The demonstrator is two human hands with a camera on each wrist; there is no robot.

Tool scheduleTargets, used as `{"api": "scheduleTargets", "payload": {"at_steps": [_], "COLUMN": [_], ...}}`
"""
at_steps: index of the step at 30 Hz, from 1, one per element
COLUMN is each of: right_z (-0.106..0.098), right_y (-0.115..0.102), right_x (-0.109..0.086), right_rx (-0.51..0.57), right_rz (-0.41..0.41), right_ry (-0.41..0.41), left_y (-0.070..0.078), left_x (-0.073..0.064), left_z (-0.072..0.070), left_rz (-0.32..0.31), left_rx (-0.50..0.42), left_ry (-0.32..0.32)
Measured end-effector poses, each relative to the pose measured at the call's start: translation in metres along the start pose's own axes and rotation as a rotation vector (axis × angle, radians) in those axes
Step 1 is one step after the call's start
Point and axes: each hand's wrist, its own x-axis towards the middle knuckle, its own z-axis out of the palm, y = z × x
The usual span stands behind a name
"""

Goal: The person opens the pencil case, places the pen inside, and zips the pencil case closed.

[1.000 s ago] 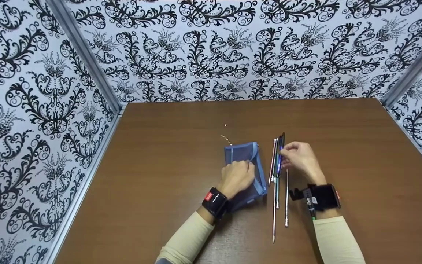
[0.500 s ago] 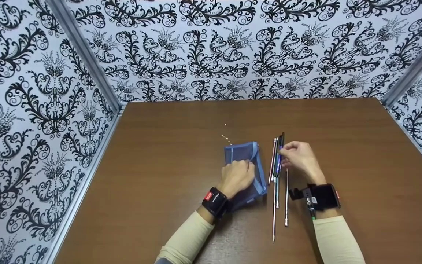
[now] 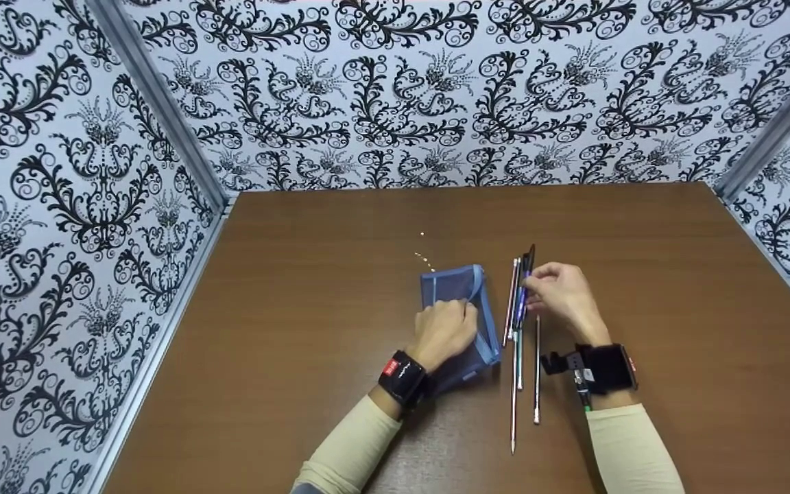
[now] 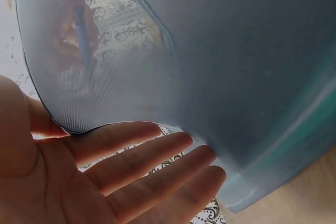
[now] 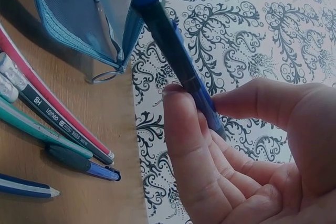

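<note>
A blue mesh zipper pouch (image 3: 451, 283) stands on the table with its opening to the right. My left hand (image 3: 444, 333) pinches the pouch's edge between thumb and index finger; the left wrist view shows the other fingers (image 4: 157, 174) extended along the mesh. My right hand (image 3: 563, 291) holds a blue pen (image 5: 181, 64) between thumb and fingers, lifted over the table and tilted. Below it lie a red pencil (image 5: 44, 80), a black HB pencil (image 5: 60, 119), a green pencil (image 5: 39, 125), a second blue pen (image 5: 86, 165) and a blue-and-white pencil (image 5: 26, 187).
The brown table (image 3: 299, 295) meets patterned back and side walls (image 3: 395, 89). One long pencil (image 3: 513, 412) and a dark pencil (image 3: 537, 384) point toward the front edge. Small bright specks (image 3: 425, 259) show behind the pouch.
My right hand has risen very slightly with the blue pen, and the pen's upper end has shifted a little to the right. The left hand and the pouch stay in place.
</note>
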Motion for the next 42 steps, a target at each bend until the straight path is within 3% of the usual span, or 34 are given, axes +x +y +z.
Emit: {"api": "scheduleTargets", "payload": {"at_steps": [23, 42], "right_z": [0.014, 0.024], "right_y": [0.002, 0.003], "right_x": [0.004, 0.004], "right_rx": [0.053, 0.053], "right_rz": [-0.057, -0.036], "right_ry": [0.051, 0.009], "left_y": [0.001, 0.001], "left_x": [-0.001, -0.001], "left_z": [-0.003, -0.002], "left_rz": [-0.01, 0.003], "left_rx": [-0.002, -0.001], "left_ry": [-0.021, -0.011]}}
